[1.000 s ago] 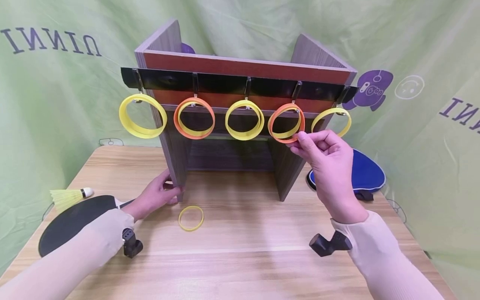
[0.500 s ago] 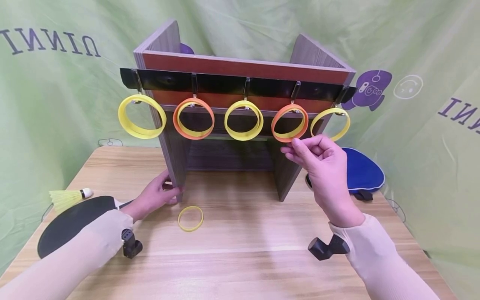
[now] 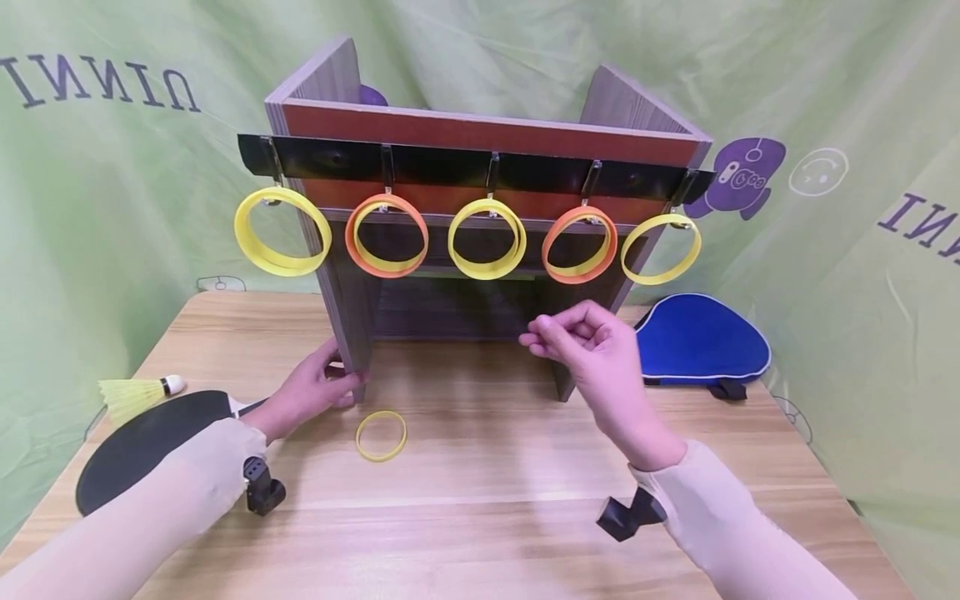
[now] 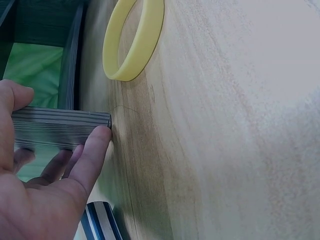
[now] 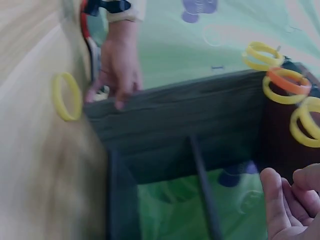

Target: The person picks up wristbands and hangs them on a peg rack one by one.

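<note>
My left hand (image 3: 311, 390) grips the lower front edge of the left side panel (image 4: 65, 125) of a grey wooden shelf unit (image 3: 333, 275), thumb on one face and fingers on the other. My right hand (image 3: 592, 358) is in the air before the unit's right side, below the hooks, fingers loosely bent, holding nothing visible. Yellow and orange wristbands hang from a black hook rail (image 3: 442, 171): yellow (image 3: 318, 237) at the left end, orange with yellow (image 3: 350, 242), yellow (image 3: 453, 242), orange with yellow (image 3: 547, 250), yellow (image 3: 699, 246). Another yellow wristband (image 4: 145, 57) lies on the table.
A black-faced table tennis bat (image 3: 150, 450) and a yellow shuttlecock (image 3: 135, 398) lie at the left of the wooden table (image 3: 465, 533). Behind my right hand lies a blue bat case (image 3: 701, 342). Green curtain (image 3: 480, 50) surrounds the table.
My right hand has let go of the orange wristband on the fourth hook and moved down and left. The wristbands hang there. My left hand stays on the panel.
</note>
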Available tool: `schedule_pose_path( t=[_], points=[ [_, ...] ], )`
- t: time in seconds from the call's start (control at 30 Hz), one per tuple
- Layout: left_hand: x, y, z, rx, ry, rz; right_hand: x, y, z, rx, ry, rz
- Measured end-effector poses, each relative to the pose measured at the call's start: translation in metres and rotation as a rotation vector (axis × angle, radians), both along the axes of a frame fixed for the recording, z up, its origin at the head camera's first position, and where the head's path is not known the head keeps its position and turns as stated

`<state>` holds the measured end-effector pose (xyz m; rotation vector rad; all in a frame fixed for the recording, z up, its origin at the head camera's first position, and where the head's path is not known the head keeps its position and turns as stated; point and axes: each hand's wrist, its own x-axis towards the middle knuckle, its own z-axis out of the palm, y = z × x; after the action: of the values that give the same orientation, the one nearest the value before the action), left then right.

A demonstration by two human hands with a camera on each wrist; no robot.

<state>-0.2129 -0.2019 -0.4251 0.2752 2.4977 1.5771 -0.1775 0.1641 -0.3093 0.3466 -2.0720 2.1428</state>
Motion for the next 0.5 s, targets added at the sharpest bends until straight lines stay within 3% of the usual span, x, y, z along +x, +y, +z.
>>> schedule_pose_path(
  t=[0.3, 0.5],
  points=[
    [0.001, -0.002, 0.000, 0.005, -0.004, -0.003, -0.012, -0.040, -0.048, 0.095, -0.144, 0.152],
    [0.000, 0.001, 0.000, 0.009, 0.011, -0.009, -0.022, -0.065, -0.074, 0.151, -0.210, 0.188]
  ],
)
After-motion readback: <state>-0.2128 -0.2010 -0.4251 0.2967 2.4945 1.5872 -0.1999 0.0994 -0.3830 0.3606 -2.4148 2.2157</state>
